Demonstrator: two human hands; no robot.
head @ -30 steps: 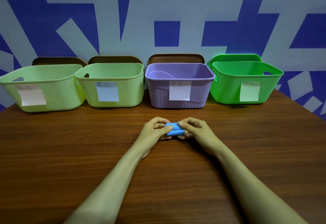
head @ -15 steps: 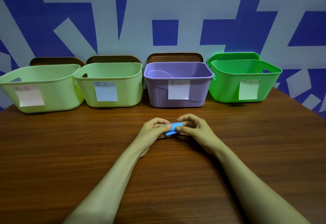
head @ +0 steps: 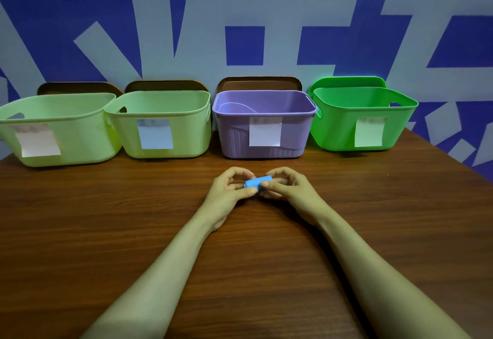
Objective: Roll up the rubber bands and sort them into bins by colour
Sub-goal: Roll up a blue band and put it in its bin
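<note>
Count from here:
- Bins on the tabletop [head: 106, 218]: 4. That's 2 pale green (far-left bin [head: 74, 135], second bin [head: 186, 130]), 1 purple bin [head: 234, 135], 1 bright green bin [head: 336, 125].
- Paper labels: 4, 1 per bin front: far-left label [head: 37, 141], second label [head: 156, 133], purple-bin label [head: 265, 131], green-bin label [head: 370, 131].
- Panels standing behind the bins: 3 brown (first brown panel [head: 77, 89], second brown panel [head: 165, 85], third brown panel [head: 258, 83]), 1 green panel [head: 346, 82].
- Blue rubber band [head: 257, 181]: 1, rolled.
- Hands: 2, left hand [head: 226, 191] and right hand [head: 293, 191], both pinching that band.
</note>
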